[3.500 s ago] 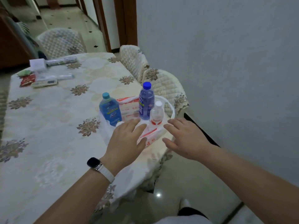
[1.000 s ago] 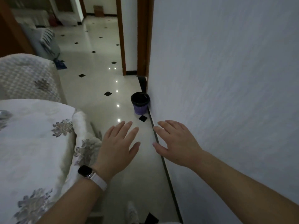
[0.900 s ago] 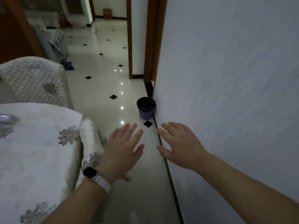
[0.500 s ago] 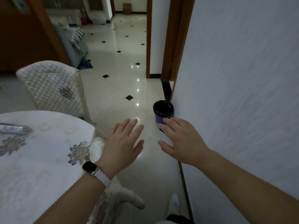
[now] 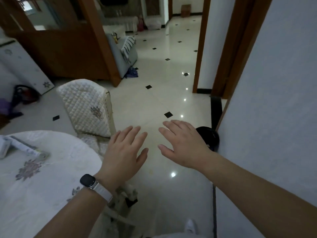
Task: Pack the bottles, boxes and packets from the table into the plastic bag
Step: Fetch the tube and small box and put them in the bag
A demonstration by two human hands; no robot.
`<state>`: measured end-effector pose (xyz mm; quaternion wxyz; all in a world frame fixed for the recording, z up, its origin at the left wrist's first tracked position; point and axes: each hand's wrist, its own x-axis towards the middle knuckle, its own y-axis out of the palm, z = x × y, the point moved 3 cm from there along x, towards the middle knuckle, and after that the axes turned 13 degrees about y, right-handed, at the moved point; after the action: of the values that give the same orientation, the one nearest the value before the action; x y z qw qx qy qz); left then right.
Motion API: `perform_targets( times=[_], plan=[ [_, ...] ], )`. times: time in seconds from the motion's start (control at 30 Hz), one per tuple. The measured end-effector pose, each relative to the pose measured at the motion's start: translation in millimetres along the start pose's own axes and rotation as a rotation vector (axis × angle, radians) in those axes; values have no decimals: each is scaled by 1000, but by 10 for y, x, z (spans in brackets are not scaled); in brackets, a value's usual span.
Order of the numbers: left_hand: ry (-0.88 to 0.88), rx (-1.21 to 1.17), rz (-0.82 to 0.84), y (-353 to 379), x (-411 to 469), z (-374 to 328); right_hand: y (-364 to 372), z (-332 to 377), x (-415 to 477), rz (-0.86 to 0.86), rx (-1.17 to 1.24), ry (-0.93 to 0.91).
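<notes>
Head view has swung off the plastic bag, now out of frame, to the floor (image 5: 154,107) beside the tabletop (image 5: 51,186); your left hand (image 5: 125,152) and right hand (image 5: 183,143) hover empty, fingers spread, so packing looks paused with a tube (image 5: 25,148) unpacked.

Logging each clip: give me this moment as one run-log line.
left hand: open, empty | right hand: open, empty, in front of black bin | table: lower left | plastic bag, bottles: out of view
</notes>
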<state>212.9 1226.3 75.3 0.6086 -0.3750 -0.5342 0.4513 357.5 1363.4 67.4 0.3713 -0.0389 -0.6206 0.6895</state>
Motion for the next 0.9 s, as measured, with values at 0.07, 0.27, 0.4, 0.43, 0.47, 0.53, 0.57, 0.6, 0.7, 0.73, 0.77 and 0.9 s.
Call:
perform_targets(
  times=[0.07,0.27,0.4,0.43,0.47,0.53,0.57,0.6,0.7,0.73,0.77,0.9],
  plan=[
    [-49,22,17,37,119,91,69,-75,263,15,2,-63],
    [-171,20,89,246,341,441,333,-210,815,60,45,-135],
    [-208,-5,71,516,557,743,644,-323,1194,107,67,-138],
    [-209,-8,64,613,637,828,726,-371,1298,116,62,-137],
    [-204,-19,57,723,732,914,808,-429,1405,123,56,-138],
    [-198,-56,38,966,950,1098,966,-560,1621,135,38,-139],
    [-202,-74,29,1075,1070,1196,1038,-632,1740,144,23,-134],
    [-207,-90,20,1175,1199,1304,1105,-702,1875,155,2,-126],
    [-204,-122,-14,1395,1619,1679,1227,-851,2379,163,-44,-125],
    [-202,-129,-35,1436,1755,1816,1246,-876,2565,157,-52,-137],
    [-200,-133,-56,1464,1877,1951,1252,-889,2749,151,-63,-148],
    [-188,-130,-82,1548,2294,2495,1312,-862,3468,98,-111,-153]
  ],
)
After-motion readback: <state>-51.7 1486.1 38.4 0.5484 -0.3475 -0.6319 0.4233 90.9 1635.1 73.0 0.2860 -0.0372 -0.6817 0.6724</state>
